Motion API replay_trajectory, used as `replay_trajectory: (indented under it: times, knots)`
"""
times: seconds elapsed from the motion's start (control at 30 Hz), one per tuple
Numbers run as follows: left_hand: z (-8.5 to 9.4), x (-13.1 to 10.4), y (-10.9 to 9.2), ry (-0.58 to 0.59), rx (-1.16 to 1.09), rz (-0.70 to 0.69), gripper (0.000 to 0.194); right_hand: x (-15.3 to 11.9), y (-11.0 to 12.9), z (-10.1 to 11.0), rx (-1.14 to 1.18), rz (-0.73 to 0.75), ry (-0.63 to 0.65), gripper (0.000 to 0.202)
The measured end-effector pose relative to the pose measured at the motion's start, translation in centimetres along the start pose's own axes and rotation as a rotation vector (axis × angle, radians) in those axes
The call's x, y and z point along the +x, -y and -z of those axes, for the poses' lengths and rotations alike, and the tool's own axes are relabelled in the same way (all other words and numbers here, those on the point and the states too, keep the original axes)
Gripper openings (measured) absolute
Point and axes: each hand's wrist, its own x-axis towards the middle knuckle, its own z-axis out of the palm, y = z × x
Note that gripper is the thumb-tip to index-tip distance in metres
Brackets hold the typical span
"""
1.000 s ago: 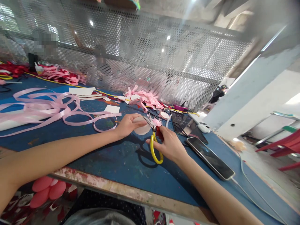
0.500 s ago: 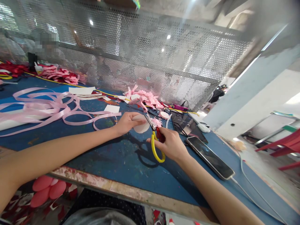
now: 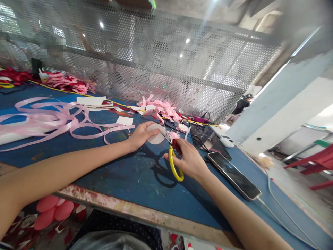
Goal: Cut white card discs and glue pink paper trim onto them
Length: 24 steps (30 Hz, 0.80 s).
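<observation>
Plainly the left hand (image 3: pixel 140 136) pinches a pale paper disc (image 3: pixel 155 134) clear of the desk (image 3: pixel 125 177) so the blades can bite; the right hand (image 3: pixel 189 160) curls its fingers through the yellow-handled scissors (image 3: pixel 173 159).

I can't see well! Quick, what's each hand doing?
Left hand: holding a white paper circle.
Right hand: closed on yellow-handled scissors.

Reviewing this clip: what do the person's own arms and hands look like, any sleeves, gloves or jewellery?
Both forearms are bare up to the picture's edge, with no sleeves in view. The left hand and right hand wear no gloves. No watch, bracelet or ring shows. Nails are too small to judge.
</observation>
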Motion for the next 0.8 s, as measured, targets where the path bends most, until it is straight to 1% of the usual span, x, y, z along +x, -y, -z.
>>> replay_trajectory:
  times: [0.1, 0.2, 0.43, 0.8]
  knots:
    - [0.06, -0.15, 0.12, 0.06, 0.073, -0.036, 0.031, 0.06, 0.04, -0.11, 0.007, -0.003, 0.0, 0.032]
    - [-0.06, -0.39, 0.24, 0.099, 0.09, -0.033, 0.028, 0.07, 0.08, -0.01, 0.016, 0.001, -0.008, 0.034]
    - [-0.21, -0.56, 0.25, 0.088, 0.054, -0.014, 0.028, -0.05, 0.13, 0.4, 0.042, 0.005, 0.004, 0.041]
    - [-0.15, -0.45, 0.31, 0.09, 0.043, -0.004, 0.031, -0.08, 0.29, 0.6, 0.056, 0.01, -0.035, 0.046]
